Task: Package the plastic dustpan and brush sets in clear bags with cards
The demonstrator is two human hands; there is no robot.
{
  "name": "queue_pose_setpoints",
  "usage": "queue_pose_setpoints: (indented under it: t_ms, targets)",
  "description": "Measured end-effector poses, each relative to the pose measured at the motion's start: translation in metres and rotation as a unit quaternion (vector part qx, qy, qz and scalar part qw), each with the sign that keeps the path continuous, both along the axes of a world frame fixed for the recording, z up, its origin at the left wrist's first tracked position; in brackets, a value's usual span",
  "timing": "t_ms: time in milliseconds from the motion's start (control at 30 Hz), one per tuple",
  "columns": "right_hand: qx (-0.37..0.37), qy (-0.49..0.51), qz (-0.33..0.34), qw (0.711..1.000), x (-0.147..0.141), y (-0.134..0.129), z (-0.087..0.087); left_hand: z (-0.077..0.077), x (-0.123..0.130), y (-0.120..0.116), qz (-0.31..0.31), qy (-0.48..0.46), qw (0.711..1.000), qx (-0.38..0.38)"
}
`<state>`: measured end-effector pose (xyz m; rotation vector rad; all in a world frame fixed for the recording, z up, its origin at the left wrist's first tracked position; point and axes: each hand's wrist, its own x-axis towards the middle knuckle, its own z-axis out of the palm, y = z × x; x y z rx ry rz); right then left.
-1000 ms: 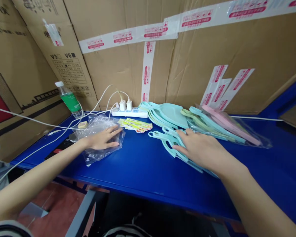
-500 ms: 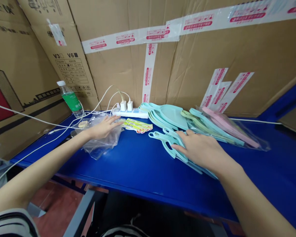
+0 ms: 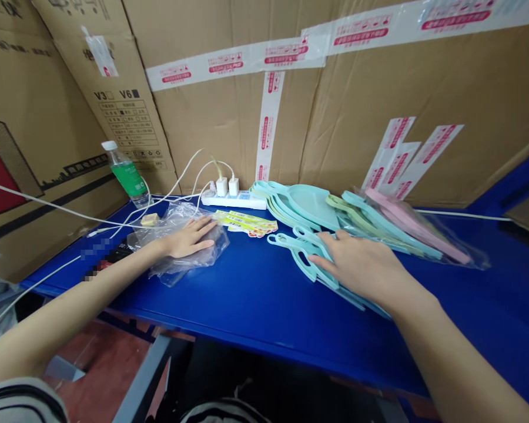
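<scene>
My left hand (image 3: 188, 238) lies flat with fingers spread on a heap of clear plastic bags (image 3: 176, 271). My right hand (image 3: 357, 261) is over a stack of light-blue flat plastic pieces with looped handles (image 3: 306, 258), its thumb on the near side and its fingers curled over the far side. The wide ends of that stack are partly hidden under the hand. Just behind lies another fanned stack of light-blue pieces (image 3: 311, 202). To its right, green, blue and pink pieces (image 3: 417, 226) sit in clear plastic. Yellow printed labels (image 3: 247, 222) lie between my hands.
A white power strip (image 3: 235, 200) with plugged-in chargers stands at the back of the blue table (image 3: 255, 299). White cables run leftward across the tabletop. A bottle with a green label (image 3: 130, 176) stands back left. Taped cardboard (image 3: 220, 123) walls the rear.
My left hand has come down onto the plastic bags, pressing closer to the table and shifting slightly toward me. My right hand stays on the light-blue stack.
</scene>
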<state>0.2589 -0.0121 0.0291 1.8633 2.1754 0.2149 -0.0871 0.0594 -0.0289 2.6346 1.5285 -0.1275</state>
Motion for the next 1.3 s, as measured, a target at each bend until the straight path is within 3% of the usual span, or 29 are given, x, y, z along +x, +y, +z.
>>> queue_pose_setpoints:
  t_ms: [200,333,400,500,600,733,900,1033,1300]
  targets:
    - [-0.017,0.008,-0.006,1.0,0.0,0.0,0.003,0.01,-0.008,0.004,-0.068,0.051,0.996,0.03]
    - [-0.02,0.009,-0.007,1.0,0.0,0.0,0.004,0.024,-0.008,0.01,-0.109,0.137,0.98,0.097]
    - [-0.016,0.009,-0.005,1.0,-0.001,-0.001,0.004,0.03,-0.005,0.008,-0.079,0.172,0.972,0.142]
    - [-0.007,0.009,0.001,1.0,0.0,-0.001,0.003,0.035,0.003,-0.005,0.063,0.187,0.961,0.194]
    - [0.007,0.012,0.01,1.0,0.001,-0.001,0.001,0.029,0.014,-0.024,0.171,0.149,0.962,0.152]
    - [0.019,0.015,0.012,1.0,0.002,0.0,-0.002,0.008,0.026,-0.039,0.189,0.074,0.977,0.057]
    - [0.003,0.019,0.005,1.0,0.0,0.0,-0.001,-0.009,0.015,-0.038,0.19,-0.007,0.981,0.044]
    - [-0.01,0.012,-0.002,1.0,-0.001,0.0,0.002,-0.005,0.003,-0.036,0.155,-0.026,0.986,0.056]
    - [-0.008,0.04,0.006,0.999,0.002,0.001,0.006,0.005,0.006,-0.031,0.19,0.014,0.981,0.031]
